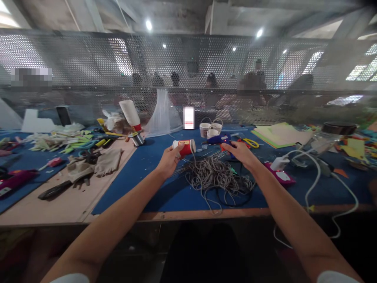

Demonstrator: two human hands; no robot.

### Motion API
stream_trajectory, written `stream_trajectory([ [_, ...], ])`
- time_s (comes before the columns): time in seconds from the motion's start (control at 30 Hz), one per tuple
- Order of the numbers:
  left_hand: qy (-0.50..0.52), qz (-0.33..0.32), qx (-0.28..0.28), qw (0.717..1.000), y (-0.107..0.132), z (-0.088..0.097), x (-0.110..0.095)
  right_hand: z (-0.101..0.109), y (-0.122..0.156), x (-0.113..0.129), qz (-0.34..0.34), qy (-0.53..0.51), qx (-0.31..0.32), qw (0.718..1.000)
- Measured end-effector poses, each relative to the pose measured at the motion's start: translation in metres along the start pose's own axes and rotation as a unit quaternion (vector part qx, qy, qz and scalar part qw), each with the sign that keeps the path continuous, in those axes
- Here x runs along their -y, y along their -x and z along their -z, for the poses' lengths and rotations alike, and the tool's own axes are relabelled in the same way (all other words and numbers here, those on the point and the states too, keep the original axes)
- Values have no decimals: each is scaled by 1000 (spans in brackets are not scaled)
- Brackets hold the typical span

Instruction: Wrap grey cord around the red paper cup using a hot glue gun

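Observation:
My left hand (168, 160) is closed around a red and white paper cup (186, 148), tipped on its side. A strand of grey cord lies along the cup's right end and runs down toward a tangled heap of grey cord (213, 175) on the blue mat. In my right hand (242, 152) is a blue glue gun (218, 138), its front end pointing left, near the cup but apart from it. Behind the gun stand small white cups with cord handles (205, 130). Yellow-handled scissors (251, 143) lie just beyond my right hand.
A leaning stack of paper cups (129, 113) and work gloves (108, 162) are to the left. At right are coloured paper sheets (282, 134), a magenta power strip (284, 177) and white cables (318, 173). A perforated screen (191, 70) rises behind, with people beyond it.

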State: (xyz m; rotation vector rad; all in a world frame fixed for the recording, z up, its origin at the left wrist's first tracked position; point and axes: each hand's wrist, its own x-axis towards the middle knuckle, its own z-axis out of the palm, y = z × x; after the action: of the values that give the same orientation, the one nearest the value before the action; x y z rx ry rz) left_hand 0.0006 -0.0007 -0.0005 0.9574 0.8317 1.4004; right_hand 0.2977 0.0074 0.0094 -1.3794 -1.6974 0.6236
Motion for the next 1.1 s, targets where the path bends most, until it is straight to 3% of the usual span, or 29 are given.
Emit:
stream_trajectory([
  [0.27,12,1,17,1000,1,0,0,11,-14,-37,-54,207,10,977],
  [0.5,26,8,19,999,2,-1,-1,10,-11,-36,-115,351,28,929],
  [0.6,39,9,26,999,2,-1,-2,8,-9,-33,-121,360,-11,925],
  [0.73,51,17,21,998,2,-1,-2,-9,-10,-16,-8,249,-84,965],
  [0.83,59,19,17,998,1,0,-2,-37,-11,11,50,43,-2,998],
  [0.93,59,12,17,998,0,0,-3,-69,-6,39,34,-73,109,991],
  [1.1,35,-33,1,999,1,-2,-2,-96,6,59,-4,-167,193,967],
])
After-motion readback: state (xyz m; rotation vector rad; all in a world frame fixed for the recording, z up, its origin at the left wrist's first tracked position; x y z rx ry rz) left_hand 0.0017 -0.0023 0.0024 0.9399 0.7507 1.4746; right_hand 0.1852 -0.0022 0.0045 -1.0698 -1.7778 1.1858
